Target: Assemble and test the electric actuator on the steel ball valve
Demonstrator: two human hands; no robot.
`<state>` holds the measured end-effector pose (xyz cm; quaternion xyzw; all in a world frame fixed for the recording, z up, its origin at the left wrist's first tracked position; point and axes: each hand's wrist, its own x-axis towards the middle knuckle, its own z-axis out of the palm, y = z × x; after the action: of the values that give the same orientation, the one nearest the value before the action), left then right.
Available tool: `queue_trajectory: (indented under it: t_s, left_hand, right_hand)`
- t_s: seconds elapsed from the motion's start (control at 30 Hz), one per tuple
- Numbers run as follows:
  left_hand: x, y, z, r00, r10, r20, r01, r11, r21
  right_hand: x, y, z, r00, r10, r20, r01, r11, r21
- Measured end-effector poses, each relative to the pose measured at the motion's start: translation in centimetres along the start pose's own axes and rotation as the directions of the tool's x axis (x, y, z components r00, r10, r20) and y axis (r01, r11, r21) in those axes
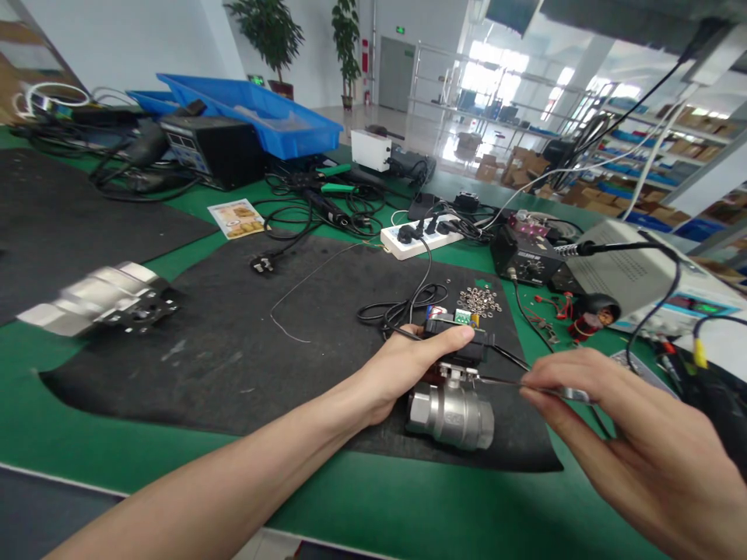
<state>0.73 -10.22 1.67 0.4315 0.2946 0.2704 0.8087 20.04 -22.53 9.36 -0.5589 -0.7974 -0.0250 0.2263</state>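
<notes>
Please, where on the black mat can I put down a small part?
Free: the mat between far-left valve and left forearm, and between thin wire and coiled cable. Crowded: around the small metal rings and left hand.

Bright windows (496, 61) shine on a glossy floor (402, 124).

Silver metal valve body with faceted ends (450, 418): lies lengthwise along the front edge of the black mat (528, 451), near its front-right corner. Black boxy housing (468, 355): mounted above the valve body, green terminal block (463, 317) exposed on top. Slim silver metal tool (502, 381): near-level, tip at the joint between them; contact unclear.
</notes>
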Motion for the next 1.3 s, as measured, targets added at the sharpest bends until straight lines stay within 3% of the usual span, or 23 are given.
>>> queue_trajectory:
  t_s: [0.33, 0.47, 0.6, 0.73, 0.83, 0.9, 1.03, 1.13, 1.3]
  left_hand:
    - [-0.1, 0.1, 0.1, 1.000, 0.012, 0.009, -0.011, 1.000, -0.019]
    - [-0.1, 0.1, 0.1, 1.000, 0.003, -0.012, -0.004, 0.999, -0.040]
    - [0.0, 0.1, 0.2, 1.000, 0.008, -0.016, -0.009, 0.999, -0.042]
    - [0.0, 0.1, 0.3, 0.999, 0.016, -0.035, -0.017, 1.000, -0.023]
    - [0.1, 0.0, 0.3, 0.999, 0.013, -0.049, -0.014, 1.000, -0.014]
    - [0.1, -0.1, 0.3, 0.999, 0.017, -0.048, -0.018, 1.000, -0.008]
    - [0.0, -0.2, 0.4, 0.999, 0.014, -0.044, -0.014, 1.000, 0.003]
    - [0.0, -0.3, 0.4, 0.998, 0.018, -0.052, -0.018, 1.000, -0.001]
    - [-0.1, 0.1, 0.1, 0.998, 0.065, -0.023, -0.064, 0.995, 0.079]
  right_hand:
    - [-1.1, 0.2, 0.7, 0.996, -0.091, 0.024, 0.093, 0.993, -0.071]
    - [-3.2, 1.5, 0.7, 0.999, 0.023, -0.024, -0.024, 0.999, -0.048]
    - [-5.4, 3.5, 2.3, 0.985, 0.173, 0.000, -0.171, 0.979, 0.111]
    - [-6.2, 4.6, 4.4, 0.923, 0.356, 0.147, -0.385, 0.861, 0.334]
    - [-6.1, 4.6, 4.6, 0.855, 0.419, 0.305, -0.514, 0.761, 0.396]
    - [-5.5, 4.4, 4.0, 0.813, 0.430, 0.393, -0.570, 0.728, 0.381]
    - [-3.8, 3.9, 2.7, 0.765, 0.332, 0.552, -0.581, 0.725, 0.369]
    - [-2.8, 3.9, 2.3, 0.741, 0.292, 0.605, -0.589, 0.714, 0.378]
    - [-3.7, 5.2, 1.1, 0.715, 0.371, 0.592, -0.650, 0.665, 0.368]
